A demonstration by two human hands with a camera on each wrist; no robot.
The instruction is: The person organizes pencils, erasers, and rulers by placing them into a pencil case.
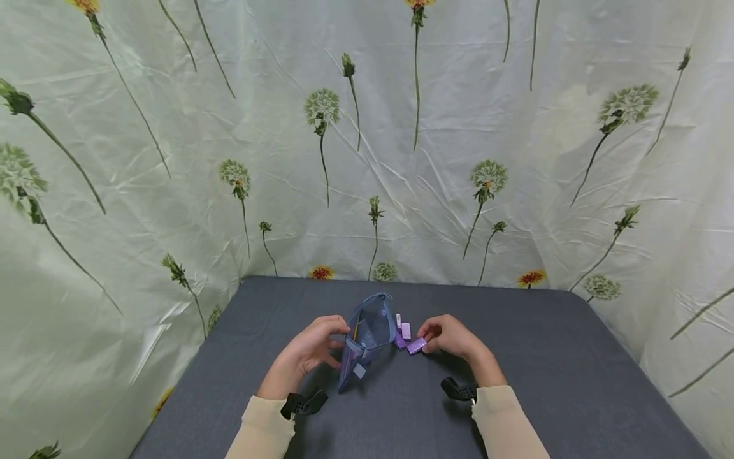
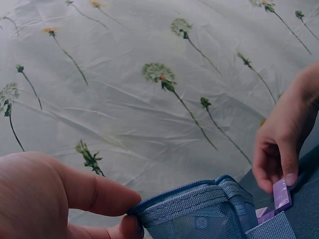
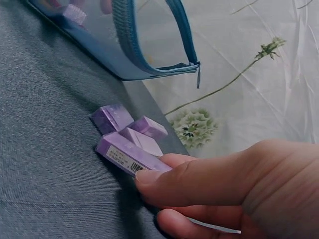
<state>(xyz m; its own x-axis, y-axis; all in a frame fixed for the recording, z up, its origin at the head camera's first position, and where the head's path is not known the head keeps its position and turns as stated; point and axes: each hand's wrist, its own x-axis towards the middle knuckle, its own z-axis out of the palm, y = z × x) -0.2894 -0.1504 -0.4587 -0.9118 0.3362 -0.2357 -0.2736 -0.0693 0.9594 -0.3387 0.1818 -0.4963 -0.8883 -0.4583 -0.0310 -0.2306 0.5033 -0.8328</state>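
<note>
Our left grip [image 1: 312,341] pinches the rim of a blue mesh pouch [image 1: 348,362] between thumb and forefinger, while our right grip [image 1: 453,336] pinches one end of a purple box [image 3: 122,152]. The dark counter [image 1: 516,357] carries everything well inside its left and right edges and nearer its far edge, so a fumble would probably end on its surface rather than over a side. The pouch's mouth gapes, but its walls look soft and seem to rely on our left fingers; if those slackened, the rim could fold in or the pouch could slump. Next to it, toward the counter's right edge, lie three loose boxes close together: a dark purple one [image 3: 112,118], a pale one [image 3: 141,141] and a lilac one [image 3: 151,128]. The held box is just beside them; we cannot tell whether it touches them or is clear of the counter. A low sideways sweep could scatter them toward the right edge. Since we have the held box by one end only, it could swivel or slip, its smooth faces giving little friction. Smallest of all, the zip pull [image 3: 199,77] hangs at the far end of the mouth, where it could snag a finger passing close.
</note>
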